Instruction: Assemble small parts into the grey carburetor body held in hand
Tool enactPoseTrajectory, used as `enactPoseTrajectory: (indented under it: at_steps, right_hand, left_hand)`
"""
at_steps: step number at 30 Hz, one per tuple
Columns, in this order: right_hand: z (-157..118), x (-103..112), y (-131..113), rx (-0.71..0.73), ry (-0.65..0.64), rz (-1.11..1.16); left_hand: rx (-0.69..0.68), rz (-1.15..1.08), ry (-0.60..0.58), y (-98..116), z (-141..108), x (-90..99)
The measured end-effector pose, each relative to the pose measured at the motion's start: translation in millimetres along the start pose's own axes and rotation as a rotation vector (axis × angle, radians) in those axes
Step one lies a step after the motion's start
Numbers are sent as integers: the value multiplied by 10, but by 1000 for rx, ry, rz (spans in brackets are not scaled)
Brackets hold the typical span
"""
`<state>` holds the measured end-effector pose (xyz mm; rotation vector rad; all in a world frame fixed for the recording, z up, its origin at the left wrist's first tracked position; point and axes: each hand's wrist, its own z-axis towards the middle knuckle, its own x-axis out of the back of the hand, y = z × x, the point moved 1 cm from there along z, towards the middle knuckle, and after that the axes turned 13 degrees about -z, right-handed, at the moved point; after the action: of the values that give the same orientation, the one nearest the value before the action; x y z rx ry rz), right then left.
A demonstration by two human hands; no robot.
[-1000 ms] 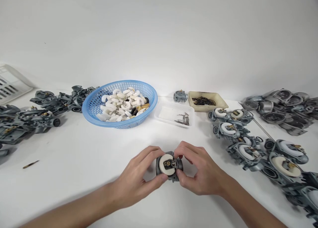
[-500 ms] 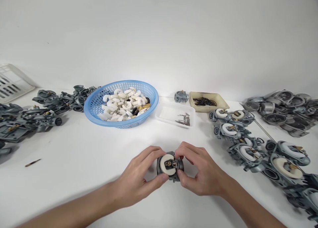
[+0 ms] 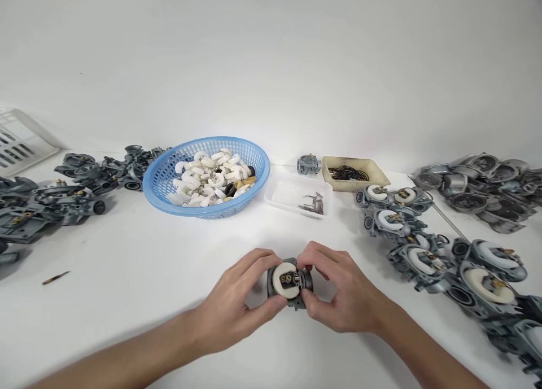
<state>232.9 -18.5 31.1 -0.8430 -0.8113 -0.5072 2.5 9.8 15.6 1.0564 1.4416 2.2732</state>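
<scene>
A grey metal carburetor body (image 3: pixel 300 304) rests on the white table in front of me, its underside facing up. Seated in it is a white C-shaped float (image 3: pixel 278 280), with brass jets (image 3: pixel 286 278) showing in its middle. My left hand (image 3: pixel 241 298) grips the carburetor from the left, fingers at the far edge and thumb at the near edge. On the other side, my right hand (image 3: pixel 339 290) has its thumb and fingertips closed at the float's hinge end. Whether a small pin sits between those fingertips is hidden.
A blue basket (image 3: pixel 152 200) of floats stands behind, beside a clear tray (image 3: pixel 279 194) of small pins. A cream box (image 3: pixel 376 177) holds black rings. Carburetors with floats (image 3: pixel 427 262) line the right, near grey bowls (image 3: pixel 470 202). More carburetors (image 3: pixel 51 202) and a thin brass-coloured tool (image 3: pixel 55 278) lie left.
</scene>
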Motion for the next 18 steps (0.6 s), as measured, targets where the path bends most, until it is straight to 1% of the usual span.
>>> enactPoseTrajectory:
  at_steps: [6,13,18]
  right_hand:
    - [-9,-19,23,-12,-22,8]
    - [-23,-15,14,-5,-12,12]
    - [-25,-18,18,-10,-37,-1]
  left_hand:
    - [2,0,2,14,5,5]
    - [6,3,-3,21,2,10]
    - [5,-10,-9,10,-2,5]
